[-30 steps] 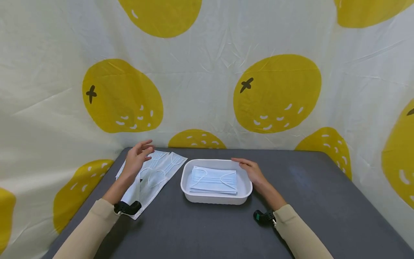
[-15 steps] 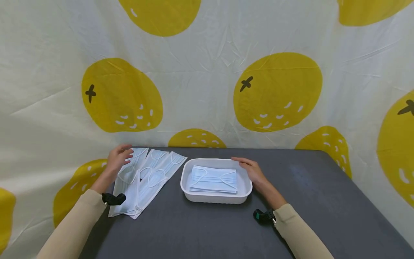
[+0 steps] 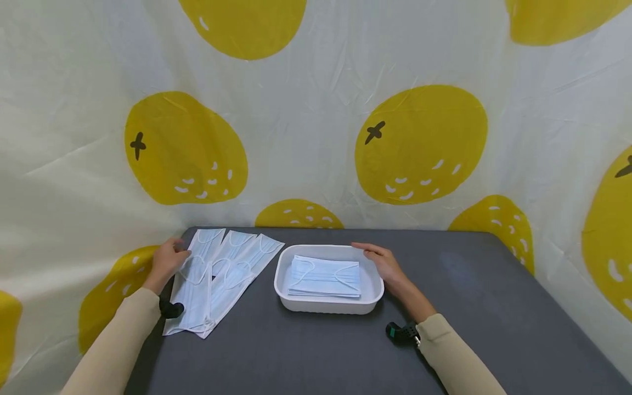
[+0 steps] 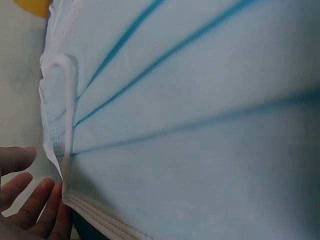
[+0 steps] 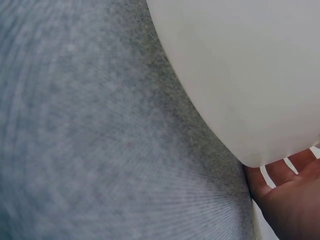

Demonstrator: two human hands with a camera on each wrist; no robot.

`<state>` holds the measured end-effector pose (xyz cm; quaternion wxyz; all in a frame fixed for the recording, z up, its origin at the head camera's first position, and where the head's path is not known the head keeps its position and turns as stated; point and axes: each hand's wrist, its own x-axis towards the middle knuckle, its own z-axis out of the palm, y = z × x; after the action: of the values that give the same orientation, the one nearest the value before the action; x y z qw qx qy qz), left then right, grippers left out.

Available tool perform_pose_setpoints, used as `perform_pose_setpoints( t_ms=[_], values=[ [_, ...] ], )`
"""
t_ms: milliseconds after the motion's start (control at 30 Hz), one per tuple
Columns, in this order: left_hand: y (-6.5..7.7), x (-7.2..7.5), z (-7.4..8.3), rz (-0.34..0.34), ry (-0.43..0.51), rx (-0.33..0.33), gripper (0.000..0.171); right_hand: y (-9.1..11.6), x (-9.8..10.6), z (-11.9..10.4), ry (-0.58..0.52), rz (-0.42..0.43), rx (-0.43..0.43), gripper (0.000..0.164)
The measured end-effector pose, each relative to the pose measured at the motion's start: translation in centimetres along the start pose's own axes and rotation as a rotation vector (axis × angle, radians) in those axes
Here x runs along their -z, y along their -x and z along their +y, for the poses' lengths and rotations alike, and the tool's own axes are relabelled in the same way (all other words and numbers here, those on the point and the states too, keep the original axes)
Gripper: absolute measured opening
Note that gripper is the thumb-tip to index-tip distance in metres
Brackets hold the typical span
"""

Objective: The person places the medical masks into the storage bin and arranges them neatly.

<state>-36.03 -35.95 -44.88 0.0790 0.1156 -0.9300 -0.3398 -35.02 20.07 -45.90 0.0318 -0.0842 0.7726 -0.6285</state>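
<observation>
My left hand [image 3: 168,262] is at the left edge of the leftmost blue disposable face mask [image 3: 194,299]. In the left wrist view its fingertips [image 4: 47,187] are right at the mask's corner by the ear loop, and the thumb stands apart from them. Two more face masks [image 3: 254,258] fan out to the right, overlapping each other. My right hand [image 3: 386,267] rests against the back right corner of a white plastic tub [image 3: 326,305], fingers extended along the rim. A neat stack of face masks [image 3: 324,277] lies inside the tub.
Everything stands on a dark grey table [image 3: 296,356]. Behind it hangs a white curtain [image 3: 306,137] with large yellow fruit prints, close to the table's back edge. Black wrist cameras [image 3: 402,332] sit on both wrists.
My left hand has moved left and down from above the loose masks to the leftmost mask's outer edge, uncovering that mask. My right hand and the tub have stayed in place.
</observation>
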Motion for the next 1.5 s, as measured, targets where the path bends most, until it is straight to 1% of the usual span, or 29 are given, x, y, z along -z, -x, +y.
perform_pose_setpoints(
  t_ms=[67,167,267,333,467,600,700,833,967,1100,1167,1267,1367,1500],
  values=[
    [0.1,0.0,-0.4,0.000,-0.008,0.011,0.050,0.1,-0.1,0.1,0.002,-0.007,-0.004,0.038],
    [0.1,-0.1,-0.5,-0.001,-0.014,0.043,0.049,0.2,-0.2,0.1,0.001,-0.013,0.012,0.038],
    [-0.1,-0.2,-0.2,-0.021,-0.022,0.078,0.045,0.3,-0.1,-0.1,-0.006,-0.008,0.013,0.037],
    [-0.4,-0.2,-0.1,-0.030,-0.032,0.086,0.042,0.4,-0.1,-0.2,-0.011,-0.005,0.006,0.038],
    [-0.8,-0.1,0.1,-0.028,-0.042,0.110,0.041,0.4,-0.1,-0.3,-0.008,0.001,0.000,0.038],
    [-1.1,-0.1,0.2,-0.029,-0.046,0.147,0.042,0.3,0.0,-0.3,-0.008,0.000,0.019,0.037],
    [-1.2,0.1,0.2,-0.027,-0.044,0.155,0.040,0.3,0.0,-0.2,-0.011,-0.006,0.014,0.037],
    [-1.1,0.2,0.1,-0.033,-0.057,0.127,0.035,0.3,0.0,0.0,-0.002,-0.004,0.003,0.037],
    [-1.2,0.1,0.0,-0.053,-0.074,0.121,0.036,0.3,-0.2,0.1,-0.004,0.006,-0.008,0.037],
    [-1.2,-0.1,0.0,-0.063,-0.037,0.161,0.039,0.4,-0.2,0.2,0.001,0.000,-0.014,0.037],
    [-1.1,-0.2,0.0,-0.046,-0.013,0.164,0.039,0.4,-0.2,0.2,0.009,-0.004,-0.006,0.038],
    [-1.2,0.0,0.0,-0.002,0.015,0.127,0.040,0.3,-0.1,0.2,0.009,0.007,0.004,0.038],
    [-1.4,0.3,0.1,0.028,0.066,0.087,0.040,0.2,-0.1,0.1,0.009,0.013,0.004,0.038],
    [-1.7,0.6,-0.1,0.004,0.128,0.098,0.038,0.2,-0.1,0.0,0.017,0.004,-0.011,0.038]
  ],
)
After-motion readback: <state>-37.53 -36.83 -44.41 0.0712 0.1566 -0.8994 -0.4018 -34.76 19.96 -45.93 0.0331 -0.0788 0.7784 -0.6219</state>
